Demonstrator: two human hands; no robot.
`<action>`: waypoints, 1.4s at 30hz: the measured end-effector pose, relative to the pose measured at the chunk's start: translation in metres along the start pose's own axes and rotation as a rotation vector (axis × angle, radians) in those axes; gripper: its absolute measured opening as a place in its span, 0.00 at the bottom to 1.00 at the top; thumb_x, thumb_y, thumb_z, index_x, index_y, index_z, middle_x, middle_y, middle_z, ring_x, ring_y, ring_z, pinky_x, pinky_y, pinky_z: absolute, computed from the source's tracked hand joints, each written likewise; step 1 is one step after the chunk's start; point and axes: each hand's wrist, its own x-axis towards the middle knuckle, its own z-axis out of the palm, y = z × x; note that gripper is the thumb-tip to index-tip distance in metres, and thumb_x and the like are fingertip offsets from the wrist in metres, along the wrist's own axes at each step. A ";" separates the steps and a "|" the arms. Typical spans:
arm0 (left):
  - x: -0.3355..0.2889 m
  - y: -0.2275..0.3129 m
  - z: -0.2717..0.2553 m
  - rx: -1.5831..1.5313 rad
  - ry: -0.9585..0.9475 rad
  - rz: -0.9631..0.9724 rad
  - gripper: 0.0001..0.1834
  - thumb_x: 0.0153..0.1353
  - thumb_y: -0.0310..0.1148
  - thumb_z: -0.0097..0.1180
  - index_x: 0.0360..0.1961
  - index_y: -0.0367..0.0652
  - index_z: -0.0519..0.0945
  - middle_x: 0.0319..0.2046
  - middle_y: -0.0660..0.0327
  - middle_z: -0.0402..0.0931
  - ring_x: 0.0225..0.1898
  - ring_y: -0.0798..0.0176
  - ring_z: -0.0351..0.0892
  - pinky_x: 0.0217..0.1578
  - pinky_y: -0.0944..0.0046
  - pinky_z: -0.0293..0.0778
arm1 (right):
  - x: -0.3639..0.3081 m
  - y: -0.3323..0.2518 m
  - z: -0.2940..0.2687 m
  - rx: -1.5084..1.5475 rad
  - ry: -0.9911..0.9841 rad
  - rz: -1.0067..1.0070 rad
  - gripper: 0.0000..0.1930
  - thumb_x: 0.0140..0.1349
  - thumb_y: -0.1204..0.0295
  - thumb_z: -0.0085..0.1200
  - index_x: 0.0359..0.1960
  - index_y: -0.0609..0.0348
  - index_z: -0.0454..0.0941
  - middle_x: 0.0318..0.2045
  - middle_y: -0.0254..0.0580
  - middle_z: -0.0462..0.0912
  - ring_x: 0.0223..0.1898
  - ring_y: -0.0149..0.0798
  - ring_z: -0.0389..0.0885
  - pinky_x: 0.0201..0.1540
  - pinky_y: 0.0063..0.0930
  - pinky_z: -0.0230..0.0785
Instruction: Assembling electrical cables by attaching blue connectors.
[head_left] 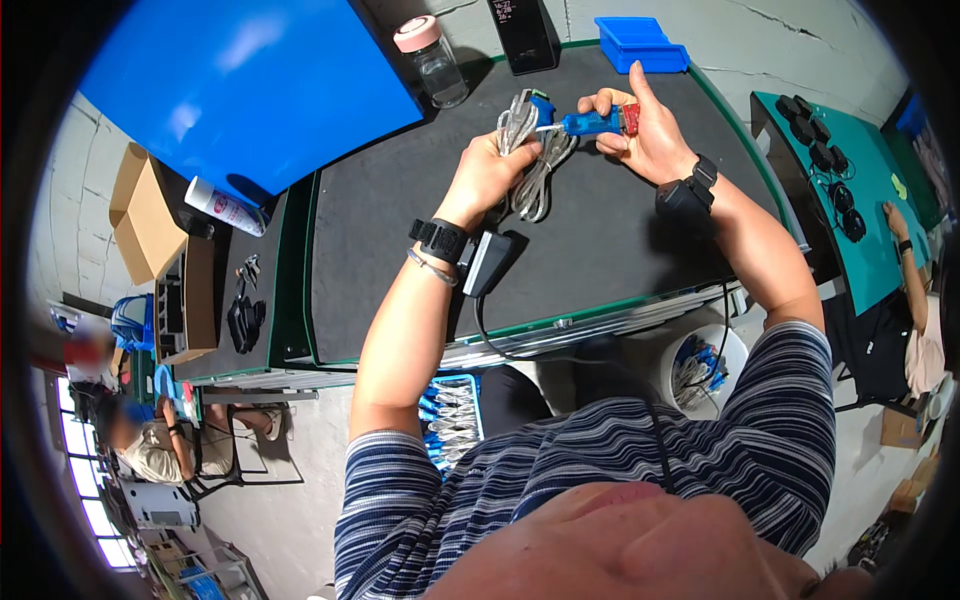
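My left hand [482,180] is closed around a bundled, silvery-clear cable [533,188], its loops hanging below the fingers. A blue plug with a green end [543,106] sticks up from the bundle. My right hand [658,142] grips the cable's other blue connector [590,123] in curled fingers, its thumb stretched upward. A red piece [629,119] sits on that connector's right end, against the palm. Both hands are above the dark work mat [400,230]. Below my left wrist lies a black-and-white device [490,262] with a black cord.
Along the far edge stand a pink-lidded jar [435,70], a black phone-like device [524,35] and a blue bin [642,45]. Bundled cables fill a blue-rimmed basket [452,412] and a white bucket [735,350] below the bench. Left are a spray can [225,205] and a cardboard box [150,225]. Other people sit nearby.
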 end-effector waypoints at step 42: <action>-0.005 0.001 0.000 0.056 -0.076 0.119 0.15 0.66 0.38 0.55 0.46 0.37 0.76 0.28 0.69 0.73 0.27 0.77 0.67 0.28 0.73 0.66 | 0.010 -0.011 -0.018 -0.049 -0.076 0.065 0.35 0.69 0.38 0.28 0.31 0.60 0.74 0.38 0.43 0.80 0.20 0.28 0.68 0.24 0.17 0.61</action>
